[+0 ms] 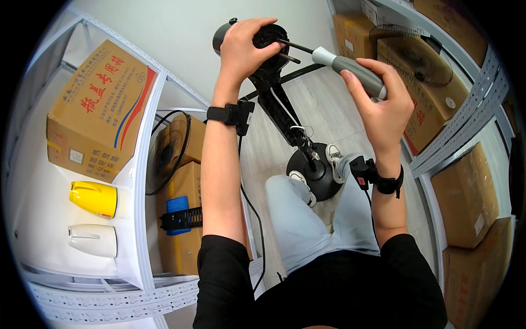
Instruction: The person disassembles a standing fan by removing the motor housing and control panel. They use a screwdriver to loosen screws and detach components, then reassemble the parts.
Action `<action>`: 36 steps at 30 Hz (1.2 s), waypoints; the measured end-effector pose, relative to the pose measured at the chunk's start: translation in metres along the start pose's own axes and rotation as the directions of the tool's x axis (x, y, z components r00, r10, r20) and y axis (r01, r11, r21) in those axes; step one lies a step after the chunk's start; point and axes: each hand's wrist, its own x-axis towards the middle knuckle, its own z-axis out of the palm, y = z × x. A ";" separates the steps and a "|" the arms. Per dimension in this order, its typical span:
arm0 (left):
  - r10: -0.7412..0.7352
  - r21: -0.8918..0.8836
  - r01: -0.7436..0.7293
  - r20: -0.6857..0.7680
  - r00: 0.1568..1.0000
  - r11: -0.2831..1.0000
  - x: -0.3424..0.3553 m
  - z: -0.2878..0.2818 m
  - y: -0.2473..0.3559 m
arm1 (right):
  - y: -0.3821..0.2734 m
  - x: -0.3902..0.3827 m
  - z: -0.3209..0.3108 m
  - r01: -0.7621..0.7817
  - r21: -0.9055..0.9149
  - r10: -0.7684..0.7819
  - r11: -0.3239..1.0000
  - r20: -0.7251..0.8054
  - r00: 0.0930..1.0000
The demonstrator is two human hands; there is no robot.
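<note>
My left hand [246, 46] is wrapped around the black motor head [268, 34] of a pedestal fan, thumb toward its open side. In my right hand [383, 104] is a screwdriver [350, 68] with a grey handle, its dark shaft slanting up and left. The tip reaches the motor head close to my left thumb; what it touches there is hidden. A short dark rod [289, 58] sticks out just below the shaft. From the head, the black fan stand [282, 112], with loose wires near its lower part, runs down to a round black base [313, 174] between my shoes.
On the left shelf are a cardboard box [104, 109], a yellow cover [93, 198] and a white cover [93, 240]. A round fan guard [167, 153] leans beside it. Another fan guard [411, 55] and several boxes fill the right shelves. A black cable [255, 211] hangs beside my left arm.
</note>
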 end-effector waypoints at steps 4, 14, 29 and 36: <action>-0.088 -0.080 0.088 0.005 0.996 0.993 -0.003 0.000 -0.005 | 0.011 0.001 -0.008 -0.084 0.005 0.084 0.996 -0.029 0.996; -0.062 -0.091 0.059 -0.025 0.998 0.994 -0.002 0.005 -0.006 | 0.024 -0.025 0.006 -0.139 0.019 0.140 0.990 -0.021 0.990; -0.057 -0.100 0.056 -0.012 0.998 0.993 -0.001 0.004 -0.003 | 0.031 -0.026 0.017 -0.266 0.042 0.265 0.963 0.010 0.964; -0.081 -0.136 0.073 -0.054 0.995 0.988 -0.001 0.007 -0.002 | 0.024 -0.019 0.014 -0.245 -0.037 0.246 0.969 0.042 0.968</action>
